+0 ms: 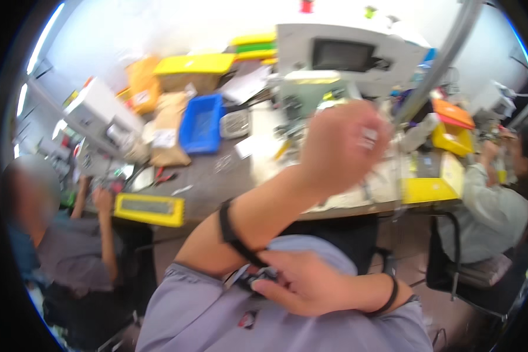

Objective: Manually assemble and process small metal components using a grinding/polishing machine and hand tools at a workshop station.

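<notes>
My left hand (pixel 346 146) is raised over the workbench, its fingers curled into a fist and blurred. A small whitish thing (pixel 368 138) shows at the fist; I cannot make out what it is. Around my left forearm runs a black strap (pixel 232 234), which trails down toward my chest. My right hand (pixel 302 281) closes on the lower end of this strap, thumb and fingers on a small dark piece (pixel 258 277) there. Part of that piece is hidden by the fingers. Another black band (pixel 391 293) circles my right wrist.
The workbench (pixel 217 190) carries a blue tray (pixel 201 124), brown paper bags (pixel 170 126), a metal dish (pixel 235 124) and red-handled pliers (pixel 163 176). A grey upright (pixel 440 61) slants across the right side. People sit at left (pixel 79 252) and right (pixel 490 199).
</notes>
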{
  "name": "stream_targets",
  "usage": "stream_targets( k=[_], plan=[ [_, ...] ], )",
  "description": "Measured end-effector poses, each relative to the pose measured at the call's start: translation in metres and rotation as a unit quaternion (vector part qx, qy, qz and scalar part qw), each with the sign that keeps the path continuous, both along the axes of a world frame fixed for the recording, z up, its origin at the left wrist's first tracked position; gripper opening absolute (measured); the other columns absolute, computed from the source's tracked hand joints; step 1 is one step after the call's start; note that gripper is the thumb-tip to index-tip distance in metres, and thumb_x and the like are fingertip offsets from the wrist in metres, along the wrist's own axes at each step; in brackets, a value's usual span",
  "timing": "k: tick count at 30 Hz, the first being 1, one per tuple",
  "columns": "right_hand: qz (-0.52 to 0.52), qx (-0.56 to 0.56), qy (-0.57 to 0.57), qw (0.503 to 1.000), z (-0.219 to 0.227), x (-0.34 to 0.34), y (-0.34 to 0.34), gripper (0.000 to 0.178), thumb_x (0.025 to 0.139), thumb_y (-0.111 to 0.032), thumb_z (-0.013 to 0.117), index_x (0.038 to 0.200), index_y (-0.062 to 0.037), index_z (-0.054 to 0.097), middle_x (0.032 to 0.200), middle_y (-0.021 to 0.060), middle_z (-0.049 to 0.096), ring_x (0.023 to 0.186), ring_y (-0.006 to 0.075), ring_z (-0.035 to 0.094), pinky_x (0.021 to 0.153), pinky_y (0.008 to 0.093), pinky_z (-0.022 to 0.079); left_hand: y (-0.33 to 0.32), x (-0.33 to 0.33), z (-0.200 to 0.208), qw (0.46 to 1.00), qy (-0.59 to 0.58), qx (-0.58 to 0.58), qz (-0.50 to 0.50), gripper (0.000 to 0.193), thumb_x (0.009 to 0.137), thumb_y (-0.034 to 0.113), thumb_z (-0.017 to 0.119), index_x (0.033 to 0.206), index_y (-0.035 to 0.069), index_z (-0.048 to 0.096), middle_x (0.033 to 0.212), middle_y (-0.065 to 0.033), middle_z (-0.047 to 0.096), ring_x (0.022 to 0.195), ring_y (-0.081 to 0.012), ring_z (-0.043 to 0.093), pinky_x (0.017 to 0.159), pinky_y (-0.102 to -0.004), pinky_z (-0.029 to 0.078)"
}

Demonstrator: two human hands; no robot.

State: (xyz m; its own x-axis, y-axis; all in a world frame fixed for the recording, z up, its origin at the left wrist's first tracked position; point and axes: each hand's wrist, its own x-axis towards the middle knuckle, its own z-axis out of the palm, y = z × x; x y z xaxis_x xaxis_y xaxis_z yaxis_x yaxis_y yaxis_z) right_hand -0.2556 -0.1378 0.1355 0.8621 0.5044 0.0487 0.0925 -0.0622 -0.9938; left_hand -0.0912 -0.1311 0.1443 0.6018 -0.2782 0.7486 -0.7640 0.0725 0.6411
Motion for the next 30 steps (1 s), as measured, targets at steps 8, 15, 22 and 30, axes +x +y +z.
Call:
stream_targets(
  k=[8, 15, 22, 30],
  plan=[
    [-0.072, -0.052, -0.287, 0.954, -0.051, 0.019, -0.011, 0.031, 0.084, -0.015, 0.07, 0.112, -0.0035, 0.062, 0.099, 0.0181, 0.067, 0.092, 0.0402, 0.065, 0.074, 0.0453, 0.053, 0.071, -0.001, 0.045, 0.749, 0.433, -0.311, -0.394, 0.022, 0.103, 0.018, 0.048, 0.082, 0.011, 0.045, 0.069, 0.0023, 0.039, 0.053, -0.0073, 0.032, 0.047, -0.0241, 0.029],
    [-0.025, -0.055, -0.215, 0.975, -0.05, 0.023, -0.007, 0.024, 0.095, -0.027, 0.069, 0.107, -0.0066, 0.065, 0.097, 0.0157, 0.067, 0.09, 0.0378, 0.066, 0.075, 0.0452, 0.052, 0.132, 0.038, 0.062, 0.511, 0.361, -0.384, -0.679, 0.022, 0.106, 0.017, 0.044, 0.085, 0.013, 0.039, 0.074, 0.0016, 0.033, 0.061, -0.008, 0.03, 0.054, -0.0274, 0.025],
    [0.025, -0.056, -0.25, 0.966, -0.048, 0.004, -0.01, 0.032, 0.089, -0.022, 0.071, 0.114, -0.0048, 0.06, 0.108, 0.0152, 0.065, 0.089, 0.0403, 0.066, 0.07, 0.0471, 0.054, 0.101, 0.004, 0.021, 0.94, 0.022, -0.298, -0.163, 0.012, 0.095, 0.004, 0.045, 0.084, 0.005, 0.047, 0.076, -0.0034, 0.041, 0.074, -0.0161, 0.041, 0.067, -0.0326, 0.034],
    [0.012, -0.042, -0.219, 0.975, -0.04, -0.009, -0.031, 0.04, 0.088, -0.016, 0.073, 0.122, 0.0013, 0.065, 0.124, 0.0188, 0.067, 0.07, 0.033, 0.069, 0.057, 0.0384, 0.056, 0.096, -0.017, 0.031, 0.97, -0.199, -0.127, 0.062, 0.021, 0.098, 0.017, 0.055, 0.09, -0.002, 0.054, 0.072, -0.0077, 0.048, 0.067, -0.0164, 0.042, 0.06, -0.032, 0.034]
  ],
)
